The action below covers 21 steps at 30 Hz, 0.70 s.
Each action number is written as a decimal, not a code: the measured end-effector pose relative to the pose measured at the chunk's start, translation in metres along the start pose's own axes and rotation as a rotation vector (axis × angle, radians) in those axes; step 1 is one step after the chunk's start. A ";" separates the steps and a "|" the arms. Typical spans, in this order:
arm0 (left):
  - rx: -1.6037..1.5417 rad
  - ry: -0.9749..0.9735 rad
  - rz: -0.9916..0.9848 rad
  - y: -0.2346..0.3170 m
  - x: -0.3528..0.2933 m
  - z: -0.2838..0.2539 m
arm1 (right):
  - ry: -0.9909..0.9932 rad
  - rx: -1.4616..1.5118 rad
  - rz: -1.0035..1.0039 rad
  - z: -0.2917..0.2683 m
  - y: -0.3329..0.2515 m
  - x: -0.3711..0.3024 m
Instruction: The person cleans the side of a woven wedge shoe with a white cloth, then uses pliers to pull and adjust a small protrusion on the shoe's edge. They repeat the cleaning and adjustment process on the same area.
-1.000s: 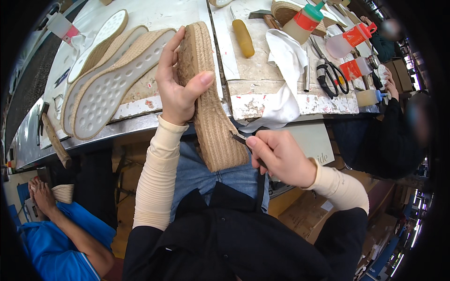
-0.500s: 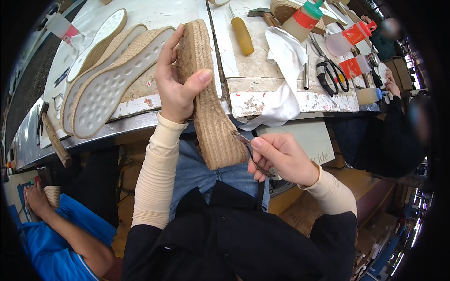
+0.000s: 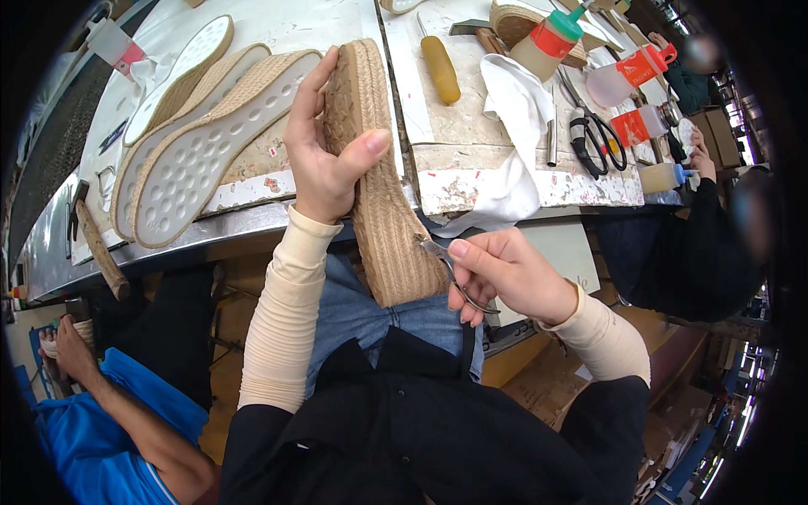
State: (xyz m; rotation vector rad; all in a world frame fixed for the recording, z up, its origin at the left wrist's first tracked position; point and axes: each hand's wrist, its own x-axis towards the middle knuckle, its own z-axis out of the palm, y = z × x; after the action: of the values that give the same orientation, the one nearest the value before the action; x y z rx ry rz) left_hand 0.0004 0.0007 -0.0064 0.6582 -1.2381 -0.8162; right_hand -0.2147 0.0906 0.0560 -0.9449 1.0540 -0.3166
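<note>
Pale, glue-stained workbench (image 3: pixel 471 160) with a metal front edge, brown floor (image 3: pixel 539 383) beneath, bright daylight.

— What lies on the worktop (image 3: pixel 278 29)?

— At the left, three wedge soles (image 3: pixel 202 151) side by side, white dimpled bottoms up. Right of centre, a yellow-handled tool (image 3: pixel 440 67), a white cloth (image 3: pixel 518 126) hanging over the edge, and black-handled scissors (image 3: pixel 599 139).

— And bottles?

— A tan bottle with an orange band (image 3: pixel 547 46); orange-capped ones (image 3: pixel 644 63) further right.

— Below?

— A hammer (image 3: pixel 93 240) at the left edge; a person in blue (image 3: pixel 93 421) sits beneath.
</note>
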 end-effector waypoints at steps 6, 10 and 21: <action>0.007 0.000 -0.013 0.002 -0.001 0.000 | 0.093 -0.142 0.000 0.005 -0.001 -0.002; -0.010 0.012 -0.012 0.001 -0.001 0.002 | 0.224 -0.402 -0.230 0.015 0.014 -0.003; 0.016 -0.010 0.003 -0.001 0.000 0.000 | 0.195 0.057 -0.242 -0.003 0.030 -0.007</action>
State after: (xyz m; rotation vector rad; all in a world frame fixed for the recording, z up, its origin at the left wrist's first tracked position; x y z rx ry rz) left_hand 0.0004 0.0004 -0.0072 0.6662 -1.2558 -0.8088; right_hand -0.2262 0.1107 0.0361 -1.0063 1.1019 -0.6468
